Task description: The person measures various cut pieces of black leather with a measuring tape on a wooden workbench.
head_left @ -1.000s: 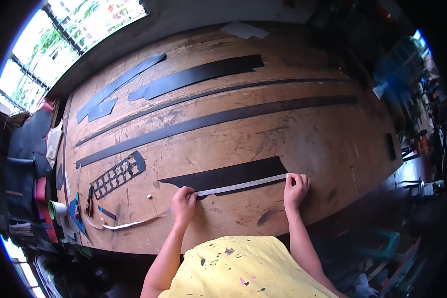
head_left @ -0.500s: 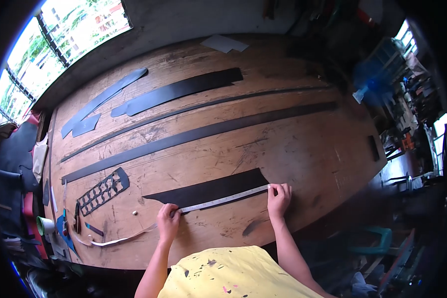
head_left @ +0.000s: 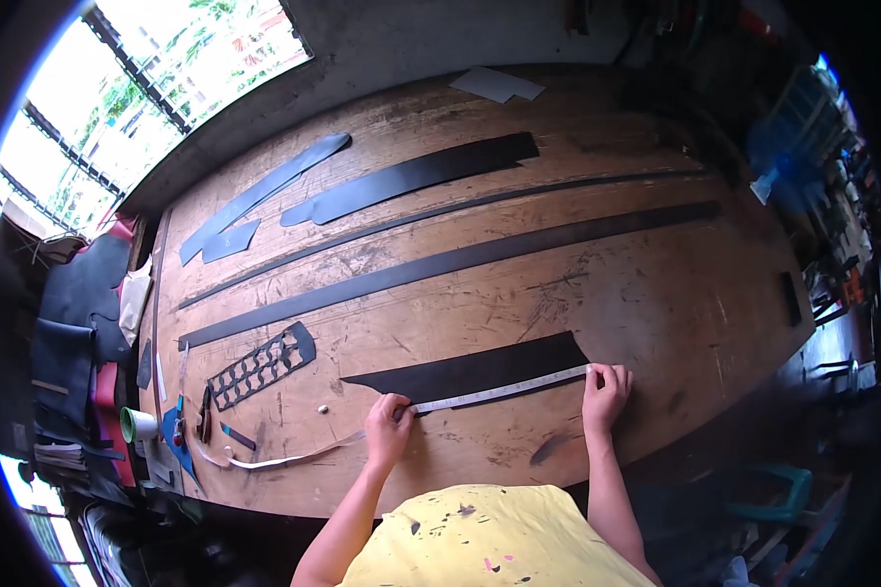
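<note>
Worn wooden worktable (head_left: pixel 656 303) — scratched, stained top. Near front edge: dark leather piece (head_left: pixel 480 370), measuring tape (head_left: pixel 499 390) stretched along its lower edge, slack end curling off left. Mid-table: long leather strip (head_left: pixel 450 262), thin strip (head_left: pixel 440 210) beyond it. Far side: wide dark piece (head_left: pixel 411 178), two grey-blue pieces (head_left: pixel 264 196). Left — punched-out leather scrap (head_left: pixel 261 366), small white bit (head_left: pixel 323 409), tape roll (head_left: pixel 137 424), hand tools (head_left: pixel 204 416). White sheet (head_left: pixel 496 84) at far edge.

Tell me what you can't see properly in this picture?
- Numbers on the measuring tape: too small in the head view.
- Fingertips of the left hand and right hand: curled onto the tape, so each grip is hidden.
- Small tools at the table's left edge: too small, warped by the lens.
</note>
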A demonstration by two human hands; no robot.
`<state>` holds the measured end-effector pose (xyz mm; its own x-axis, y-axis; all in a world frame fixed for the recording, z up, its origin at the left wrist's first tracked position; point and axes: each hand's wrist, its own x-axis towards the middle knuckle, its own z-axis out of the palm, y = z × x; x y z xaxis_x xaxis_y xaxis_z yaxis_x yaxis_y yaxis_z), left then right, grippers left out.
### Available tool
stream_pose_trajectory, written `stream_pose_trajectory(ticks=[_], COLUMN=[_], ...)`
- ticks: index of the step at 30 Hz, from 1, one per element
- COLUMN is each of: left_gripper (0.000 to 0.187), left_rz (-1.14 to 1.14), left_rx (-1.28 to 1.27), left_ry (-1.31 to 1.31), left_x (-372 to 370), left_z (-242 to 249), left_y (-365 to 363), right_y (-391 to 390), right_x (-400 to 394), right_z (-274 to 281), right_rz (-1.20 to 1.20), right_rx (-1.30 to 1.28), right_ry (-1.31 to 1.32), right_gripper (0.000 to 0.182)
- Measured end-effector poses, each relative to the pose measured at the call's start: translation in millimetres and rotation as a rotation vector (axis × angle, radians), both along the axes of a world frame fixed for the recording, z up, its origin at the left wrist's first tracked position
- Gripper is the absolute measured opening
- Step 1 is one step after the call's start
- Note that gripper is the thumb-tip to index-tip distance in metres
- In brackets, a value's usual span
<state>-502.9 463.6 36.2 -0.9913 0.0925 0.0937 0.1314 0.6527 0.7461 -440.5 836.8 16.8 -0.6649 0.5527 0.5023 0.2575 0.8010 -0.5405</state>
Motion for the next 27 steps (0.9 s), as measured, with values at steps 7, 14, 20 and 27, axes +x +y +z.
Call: stream_pose_trajectory(ticks=[7,14,20,27], left_gripper=[0.015,0.015,0.015,0.015], left_rz=[0.004,0.026,0.032,0.025], left_rx=[-0.021,0.004,0.01,-0.023], left_ry=[-0.009,-0.006,-0.01,0.007], left_x=[1.5,2.1,1.6,1.7], left_z=[1.6,-1.9,-0.8,-3.6], left_y=[0.5,2.3,2.1,0.5], right_y=[0.7,-0.2,0.8,0.7], right_x=[0.4,0.0,-0.3,0.1], right_z=[0.7,1.9,-0.4,-1.1], right_rz=[0.0,-0.004,0.002,-0.004], right_rx=[0.017,0.013,0.006,0.006], right_ry=[-0.022,-0.026,-0.017,-0.021], right_gripper=[0.008,0.009,0.009,0.009])
